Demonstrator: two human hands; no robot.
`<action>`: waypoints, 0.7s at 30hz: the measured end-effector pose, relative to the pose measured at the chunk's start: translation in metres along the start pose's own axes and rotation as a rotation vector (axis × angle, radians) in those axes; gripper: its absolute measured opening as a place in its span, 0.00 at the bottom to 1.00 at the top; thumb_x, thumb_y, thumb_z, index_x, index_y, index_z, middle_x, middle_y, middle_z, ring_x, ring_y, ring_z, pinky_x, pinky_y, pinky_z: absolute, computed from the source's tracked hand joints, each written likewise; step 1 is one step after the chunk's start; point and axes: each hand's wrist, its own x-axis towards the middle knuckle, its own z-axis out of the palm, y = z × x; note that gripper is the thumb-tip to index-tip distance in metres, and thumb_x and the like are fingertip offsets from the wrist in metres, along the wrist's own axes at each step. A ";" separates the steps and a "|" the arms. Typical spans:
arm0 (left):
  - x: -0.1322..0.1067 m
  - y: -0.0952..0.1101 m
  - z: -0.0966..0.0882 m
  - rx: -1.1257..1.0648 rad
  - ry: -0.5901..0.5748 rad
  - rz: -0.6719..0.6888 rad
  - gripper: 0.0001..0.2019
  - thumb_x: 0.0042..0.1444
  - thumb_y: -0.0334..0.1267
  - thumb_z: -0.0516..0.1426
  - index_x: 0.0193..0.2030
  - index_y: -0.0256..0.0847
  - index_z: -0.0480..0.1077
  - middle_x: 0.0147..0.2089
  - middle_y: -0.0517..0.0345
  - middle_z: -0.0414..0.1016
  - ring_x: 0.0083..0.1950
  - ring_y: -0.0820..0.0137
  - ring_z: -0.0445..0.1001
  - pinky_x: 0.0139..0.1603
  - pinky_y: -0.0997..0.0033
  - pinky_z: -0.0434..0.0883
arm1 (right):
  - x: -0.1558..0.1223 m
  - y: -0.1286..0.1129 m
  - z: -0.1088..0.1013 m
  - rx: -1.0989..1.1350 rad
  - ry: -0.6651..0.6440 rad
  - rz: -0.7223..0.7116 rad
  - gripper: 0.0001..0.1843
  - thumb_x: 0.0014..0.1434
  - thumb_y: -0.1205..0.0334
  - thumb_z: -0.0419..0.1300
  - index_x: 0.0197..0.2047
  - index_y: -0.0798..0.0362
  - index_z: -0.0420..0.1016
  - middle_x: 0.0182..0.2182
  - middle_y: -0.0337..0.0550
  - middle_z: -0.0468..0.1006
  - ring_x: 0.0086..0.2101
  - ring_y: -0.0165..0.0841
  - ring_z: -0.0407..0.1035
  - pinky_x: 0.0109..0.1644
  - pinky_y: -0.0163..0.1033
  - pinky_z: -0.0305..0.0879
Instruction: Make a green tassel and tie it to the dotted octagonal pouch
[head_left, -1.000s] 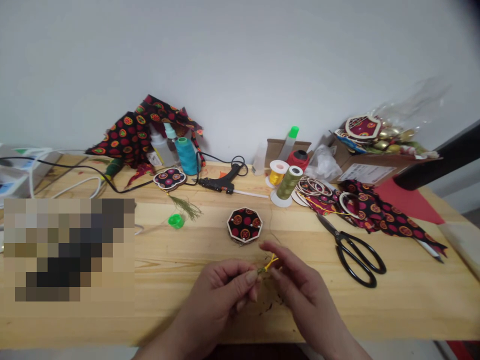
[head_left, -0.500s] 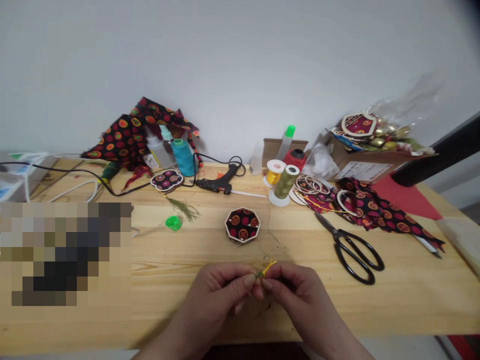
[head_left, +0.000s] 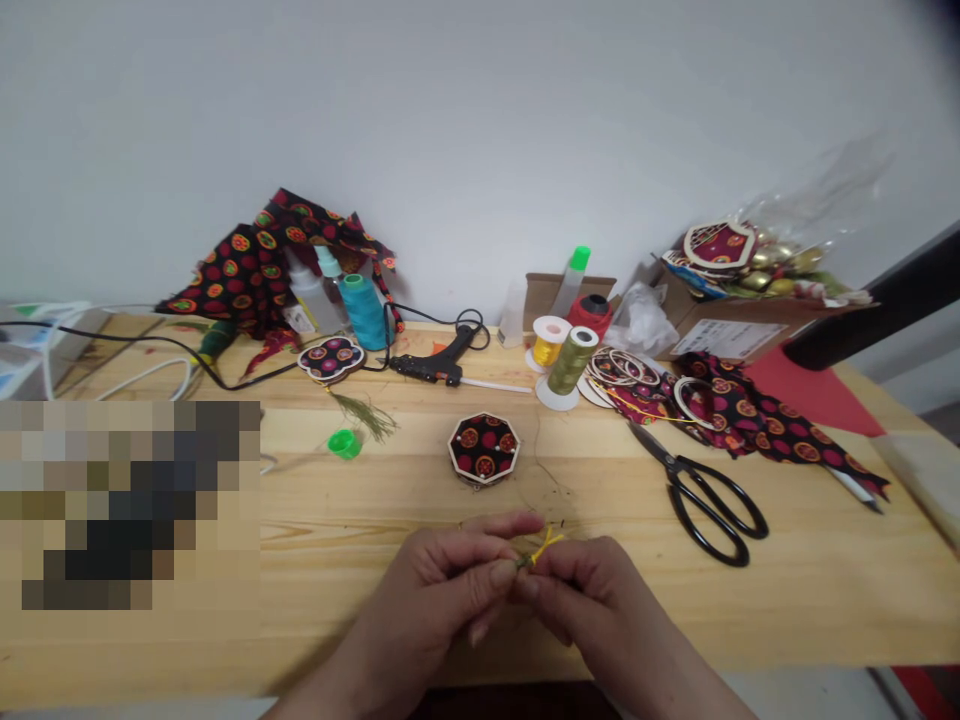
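At the front of the table my left hand point(head_left: 457, 585) pinches a small bundle of green thread point(head_left: 523, 564) between thumb and forefinger, its other fingers partly stretched out. My right hand point(head_left: 581, 585) closes from the right on the yellow cord point(head_left: 541, 548) bound to that bundle; two yellow ends stick up between the hands. Most of the bundle is hidden by my fingers. Just beyond lies an octagonal ornament point(head_left: 484, 450) with a pale wooden rim, patterned dark fabric and small white beads.
Black-handled scissors point(head_left: 709, 495) lie at right. Behind stand an olive thread spool point(head_left: 574, 360), a yellow spool point(head_left: 549, 345) and a glue gun point(head_left: 439, 365). A green cap point(head_left: 344, 444) and a tasselled flower-shaped ornament point(head_left: 331, 358) are at left. A box point(head_left: 735, 335) holds gold baubles.
My left forefinger side has opened out, with a finger now stretched forward. The yellow cord and bundle have shifted slightly to the right and down between my hands.
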 end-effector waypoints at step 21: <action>0.009 0.008 -0.002 -0.482 0.108 -0.183 0.09 0.39 0.36 0.69 0.27 0.32 0.80 0.17 0.67 0.59 0.19 0.82 0.44 0.19 0.77 0.41 | -0.005 0.011 -0.018 -0.593 0.573 -0.842 0.18 0.57 0.80 0.54 0.43 0.51 0.76 0.33 0.43 0.72 0.34 0.32 0.68 0.33 0.36 0.67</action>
